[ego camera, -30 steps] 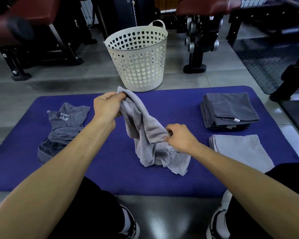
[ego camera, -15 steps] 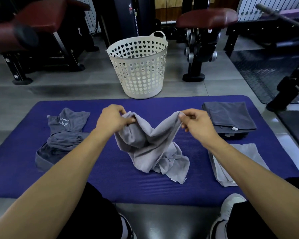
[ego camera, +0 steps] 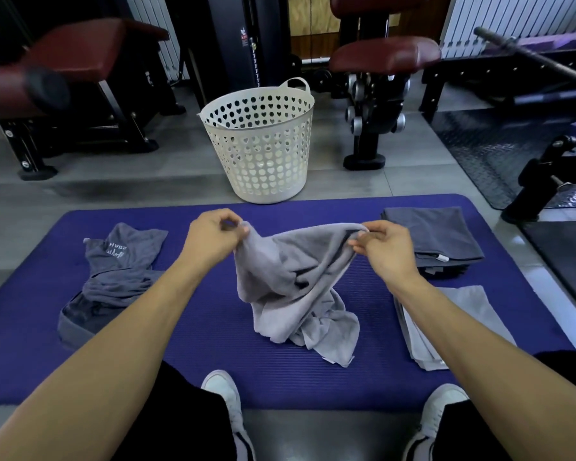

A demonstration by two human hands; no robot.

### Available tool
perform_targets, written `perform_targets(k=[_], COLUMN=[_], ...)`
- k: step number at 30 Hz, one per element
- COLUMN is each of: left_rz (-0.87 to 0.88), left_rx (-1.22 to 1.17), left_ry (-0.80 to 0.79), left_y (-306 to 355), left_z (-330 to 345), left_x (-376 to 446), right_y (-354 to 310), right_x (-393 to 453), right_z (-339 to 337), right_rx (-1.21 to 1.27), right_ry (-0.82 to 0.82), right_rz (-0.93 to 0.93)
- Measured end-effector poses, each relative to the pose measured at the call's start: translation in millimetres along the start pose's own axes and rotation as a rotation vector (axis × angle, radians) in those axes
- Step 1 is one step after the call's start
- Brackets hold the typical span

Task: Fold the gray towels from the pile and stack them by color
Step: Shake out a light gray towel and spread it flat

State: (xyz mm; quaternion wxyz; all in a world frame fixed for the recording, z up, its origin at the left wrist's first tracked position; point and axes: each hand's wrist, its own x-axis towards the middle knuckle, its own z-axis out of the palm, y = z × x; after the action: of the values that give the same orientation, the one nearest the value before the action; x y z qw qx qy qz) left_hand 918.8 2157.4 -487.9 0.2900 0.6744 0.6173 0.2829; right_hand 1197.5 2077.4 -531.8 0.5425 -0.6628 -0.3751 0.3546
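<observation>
Light gray towel (ego camera: 296, 287) pinched between left hand (ego camera: 213, 237) and right hand (ego camera: 384, 252) fingers.

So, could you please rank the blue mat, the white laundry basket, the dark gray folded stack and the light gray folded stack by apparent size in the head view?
1. Blue mat, clearly largest.
2. White laundry basket.
3. Dark gray folded stack and light gray folded stack: they look alike, and an arm partly hides the light one, so I won't rank them.
</observation>
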Motion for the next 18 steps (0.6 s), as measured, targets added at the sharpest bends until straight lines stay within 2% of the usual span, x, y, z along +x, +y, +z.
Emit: perform_targets(k=[2,3,7,9,12,15,18], left_rz=[0.097,0.088,-0.008,-0.040,-0.067,0.011,0.125], left_rx=[0.266,0.310,0.276,0.195,-0.091,-0.319,-0.416], left_ry=[0.069,0.072,0.016,-0.025,0.011,0.122,0.165], left_y=[0.9,2.7,12.4,17.4,35.4,71.2,124.0], left_z=[6.1,9.5,28.0,32.8,22.8,-8.3,-51.6], left_x=[0.5,0.6,-4.4,-10.4,-13.6,-6.0,1.8], right_y=[-3.9,-6.3,-13.8,-18.8,-40.5,-93.8,-169.6], right_x=[-3.0,-5.4,-15.5,-20.5,-22.9,-21.0,-19.3], right_z=[-0.5,-1.1,-7.9,-11.5,-17.0,-25.7,-34.5], right_rx=[-0.019,-0.041,-0.041,-0.026,-0.045,-0.116,-0.137], right_ry=[0.008,0.011,0.028,0.042,0.083,0.160,0.256], right_rz=[-0.040,-0.067,-0.081,-0.053,-0.064,-0.152,-0.286])
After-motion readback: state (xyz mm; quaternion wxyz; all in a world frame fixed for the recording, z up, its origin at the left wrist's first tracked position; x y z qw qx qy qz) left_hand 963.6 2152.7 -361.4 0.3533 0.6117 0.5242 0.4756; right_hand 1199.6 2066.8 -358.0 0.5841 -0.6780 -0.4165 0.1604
